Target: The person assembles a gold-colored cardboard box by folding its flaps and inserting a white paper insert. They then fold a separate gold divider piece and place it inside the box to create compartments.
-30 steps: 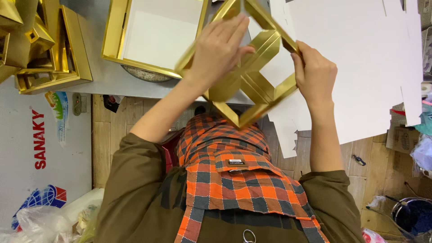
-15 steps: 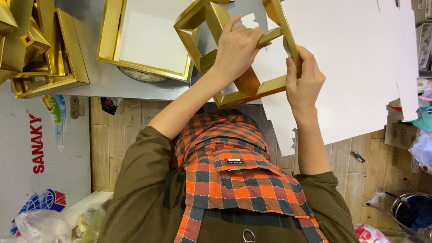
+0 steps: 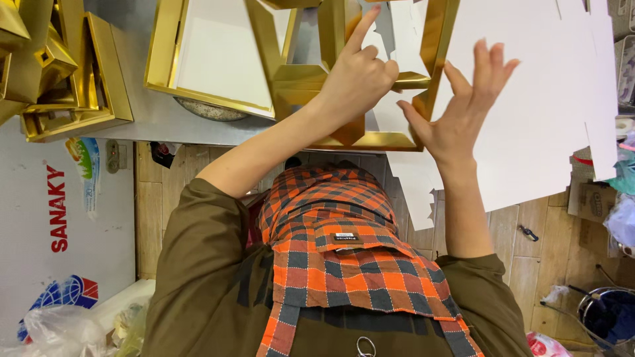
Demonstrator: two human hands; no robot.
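Observation:
A gold, mirror-finish frame piece [image 3: 344,79] with angular open cells lies on the grey table top [image 3: 149,122], partly over a white sheet [image 3: 542,112]. My left hand [image 3: 357,79] is closed around a middle bar of the gold frame piece, index finger pointing away from me. My right hand [image 3: 463,109] is spread flat with fingers apart, its thumb and palm edge against the frame's right side and its fingers over the white sheet. The frame's far end runs out of view at the top.
A gold-rimmed tray with a white panel [image 3: 218,53] lies to the left of the frame. More gold pieces [image 3: 59,73] are stacked at the far left. A white printed box [image 3: 59,225], plastic bags [image 3: 59,330] and a bucket [image 3: 608,317] stand on the wooden floor.
The gold frame piece has turned and moved further away across the table. My right hand has let go of its edge and opened flat beside it. My left hand has kept its hold.

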